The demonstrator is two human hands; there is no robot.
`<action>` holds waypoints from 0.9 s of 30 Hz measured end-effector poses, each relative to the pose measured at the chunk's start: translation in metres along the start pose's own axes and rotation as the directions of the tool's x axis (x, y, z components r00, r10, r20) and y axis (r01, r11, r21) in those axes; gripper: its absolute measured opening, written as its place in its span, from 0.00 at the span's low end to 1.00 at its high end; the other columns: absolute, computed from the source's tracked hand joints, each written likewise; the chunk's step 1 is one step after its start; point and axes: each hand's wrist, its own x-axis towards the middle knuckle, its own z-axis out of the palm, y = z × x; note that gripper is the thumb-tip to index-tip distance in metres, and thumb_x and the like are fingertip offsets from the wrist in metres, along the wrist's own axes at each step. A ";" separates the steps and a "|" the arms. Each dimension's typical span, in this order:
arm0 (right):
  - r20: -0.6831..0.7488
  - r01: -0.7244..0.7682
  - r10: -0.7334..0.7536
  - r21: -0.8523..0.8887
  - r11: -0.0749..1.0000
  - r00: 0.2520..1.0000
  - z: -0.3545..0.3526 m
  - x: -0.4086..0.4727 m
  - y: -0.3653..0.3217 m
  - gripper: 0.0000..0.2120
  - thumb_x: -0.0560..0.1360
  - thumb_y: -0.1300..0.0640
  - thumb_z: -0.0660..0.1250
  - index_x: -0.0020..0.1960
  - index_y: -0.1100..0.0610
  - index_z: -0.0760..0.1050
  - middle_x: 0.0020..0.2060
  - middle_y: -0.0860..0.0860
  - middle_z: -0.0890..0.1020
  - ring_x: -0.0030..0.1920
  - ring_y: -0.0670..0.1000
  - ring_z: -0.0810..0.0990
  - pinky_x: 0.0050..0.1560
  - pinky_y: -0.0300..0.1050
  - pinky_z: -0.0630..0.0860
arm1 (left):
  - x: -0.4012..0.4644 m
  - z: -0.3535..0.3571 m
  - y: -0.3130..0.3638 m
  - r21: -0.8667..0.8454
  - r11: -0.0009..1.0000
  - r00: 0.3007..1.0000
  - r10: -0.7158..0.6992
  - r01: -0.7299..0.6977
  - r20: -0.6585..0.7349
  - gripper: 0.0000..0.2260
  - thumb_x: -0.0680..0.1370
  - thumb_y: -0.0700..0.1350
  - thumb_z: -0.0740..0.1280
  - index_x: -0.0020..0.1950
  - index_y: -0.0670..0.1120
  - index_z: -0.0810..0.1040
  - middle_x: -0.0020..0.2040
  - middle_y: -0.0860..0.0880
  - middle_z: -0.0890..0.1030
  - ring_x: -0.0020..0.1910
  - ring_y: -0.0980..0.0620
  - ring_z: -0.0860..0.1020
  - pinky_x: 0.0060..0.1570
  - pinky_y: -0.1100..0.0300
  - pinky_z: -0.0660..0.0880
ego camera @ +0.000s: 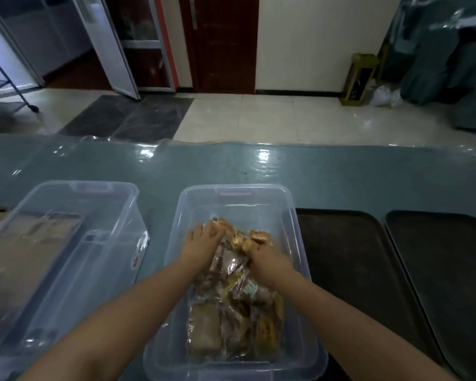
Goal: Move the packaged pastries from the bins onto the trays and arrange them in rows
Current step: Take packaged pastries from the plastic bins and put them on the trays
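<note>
A clear plastic bin [239, 199] stands in the middle of the table and holds several packaged pastries [231, 312] in clear wrappers. Both my hands are inside it. My left hand [201, 243] lies on the far left of the pile, its fingers curled round a wrapped pastry [221, 222]. My right hand [264, 257] grips a bunch of golden wrapped pastries [254, 237] at the far end of the pile. Two dark trays, one [349, 270] beside the bin and one [445, 270] further right, hold nothing.
A second clear bin [66, 243] stands to the left over a brown cardboard piece. The table [259, 166] has a shiny blue-grey plastic cover. Beyond its far edge are tiled floor, a dark red door and a metal rack at the far left.
</note>
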 end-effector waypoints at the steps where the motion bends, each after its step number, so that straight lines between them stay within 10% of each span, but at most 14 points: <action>1: 0.003 -0.012 0.012 0.006 1.000 1.000 0.006 0.004 0.000 0.19 0.78 0.60 0.61 0.67 0.49 0.70 0.58 0.52 0.79 0.55 0.58 0.79 0.50 0.53 0.79 | 0.008 0.003 -0.001 0.031 0.999 1.000 0.010 -0.011 0.010 0.43 0.75 0.45 0.71 0.81 0.55 0.46 0.81 0.41 0.48 0.79 0.35 0.52 0.74 0.43 0.58; 13: 0.057 -0.140 0.145 -0.082 0.987 0.988 0.023 0.049 0.015 0.40 0.74 0.60 0.70 0.79 0.49 0.53 0.75 0.60 0.61 0.75 0.64 0.59 0.73 0.60 0.64 | 0.062 0.033 0.000 0.104 0.984 0.988 0.139 -0.145 0.063 0.35 0.83 0.49 0.60 0.82 0.54 0.41 0.82 0.39 0.42 0.80 0.34 0.44 0.74 0.37 0.51; 19: 0.168 -0.252 0.251 -0.014 0.968 0.953 0.032 0.070 0.016 0.37 0.76 0.58 0.70 0.79 0.49 0.56 0.78 0.61 0.50 0.77 0.68 0.49 0.73 0.67 0.61 | 0.078 0.040 -0.006 0.074 0.989 0.991 0.129 -0.132 0.046 0.35 0.80 0.53 0.66 0.82 0.48 0.53 0.78 0.41 0.62 0.78 0.36 0.56 0.74 0.39 0.55; 22: 0.187 -0.280 0.267 0.046 0.959 0.945 0.042 0.080 0.018 0.31 0.76 0.56 0.71 0.76 0.49 0.63 0.79 0.58 0.45 0.78 0.69 0.44 0.71 0.70 0.64 | 0.082 0.038 -0.007 0.091 0.981 0.985 0.169 -0.172 0.045 0.33 0.67 0.48 0.79 0.70 0.45 0.74 0.60 0.41 0.78 0.60 0.37 0.76 0.61 0.41 0.72; 27: 0.100 -0.283 0.277 0.049 0.958 0.956 0.057 0.090 0.022 0.21 0.78 0.55 0.69 0.70 0.48 0.70 0.78 0.57 0.49 0.76 0.68 0.49 0.67 0.64 0.72 | 0.086 0.035 -0.001 0.061 0.987 0.988 0.152 -0.152 0.009 0.20 0.79 0.39 0.61 0.71 0.45 0.68 0.64 0.42 0.72 0.63 0.38 0.72 0.62 0.46 0.70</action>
